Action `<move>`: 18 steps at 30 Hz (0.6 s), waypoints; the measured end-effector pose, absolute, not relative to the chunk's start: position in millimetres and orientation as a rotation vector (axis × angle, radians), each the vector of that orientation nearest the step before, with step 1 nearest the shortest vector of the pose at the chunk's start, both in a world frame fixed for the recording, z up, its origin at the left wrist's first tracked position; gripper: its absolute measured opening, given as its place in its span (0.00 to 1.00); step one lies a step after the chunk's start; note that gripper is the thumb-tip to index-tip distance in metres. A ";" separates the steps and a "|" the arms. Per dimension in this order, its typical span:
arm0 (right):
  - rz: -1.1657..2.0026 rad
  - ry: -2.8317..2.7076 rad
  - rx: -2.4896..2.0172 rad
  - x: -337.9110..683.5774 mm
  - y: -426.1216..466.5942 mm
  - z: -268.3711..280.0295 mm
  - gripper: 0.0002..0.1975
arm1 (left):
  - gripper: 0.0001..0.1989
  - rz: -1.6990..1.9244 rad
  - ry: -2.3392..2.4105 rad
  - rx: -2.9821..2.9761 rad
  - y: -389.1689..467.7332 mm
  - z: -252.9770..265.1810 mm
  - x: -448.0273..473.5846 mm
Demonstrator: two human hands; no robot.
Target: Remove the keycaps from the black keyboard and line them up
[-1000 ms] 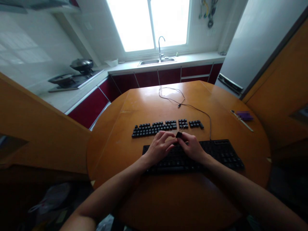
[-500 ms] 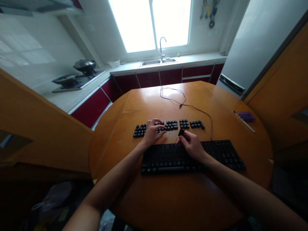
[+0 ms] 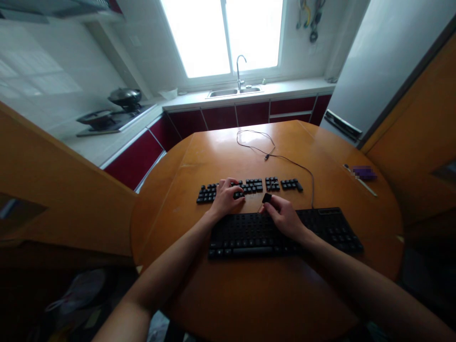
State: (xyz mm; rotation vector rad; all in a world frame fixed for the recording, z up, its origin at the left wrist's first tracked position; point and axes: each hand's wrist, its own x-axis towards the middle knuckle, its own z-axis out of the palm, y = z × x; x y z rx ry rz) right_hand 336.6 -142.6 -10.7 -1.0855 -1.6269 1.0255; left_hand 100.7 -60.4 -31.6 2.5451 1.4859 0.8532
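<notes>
A black keyboard (image 3: 245,232) lies on the table, with many key positions bare and keycaps left along its front rows and right end. Behind it, loose black keycaps (image 3: 253,185) sit in grouped rows. My left hand (image 3: 225,197) rests over the left part of these rows, fingers bent and apart, fingertips among the keycaps; whether one touches a cap is hard to tell. Above the keyboard's back edge, my right hand (image 3: 283,213) pinches a small black keycap puller (image 3: 267,197), thin wire showing below it.
The keyboard's cable (image 3: 292,161) loops across the back of the round wooden table (image 3: 171,223). A thin white stick (image 3: 366,187) and a blurred purple item (image 3: 363,172) lie at the right. Beyond stand a counter with a sink (image 3: 224,93) and a stove with pans (image 3: 124,97).
The fingers of my left hand have drawn slightly closer to the thumb. My right hand has shifted a little, and the puller's black end has tipped and moved slightly left.
</notes>
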 end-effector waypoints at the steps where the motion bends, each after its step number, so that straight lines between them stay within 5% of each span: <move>1: 1.022 -1.629 -1.083 336.7 -142.6 -10.3 0.12 | 0.09 0.856 1.486 2.546 -60.4 -31.7 100.7; 18: 1.006 -1.582 -1.137 349.2 -133.9 -7.0 0.12 | 0.18 0.842 1.537 2.512 -60.2 -32.1 103.3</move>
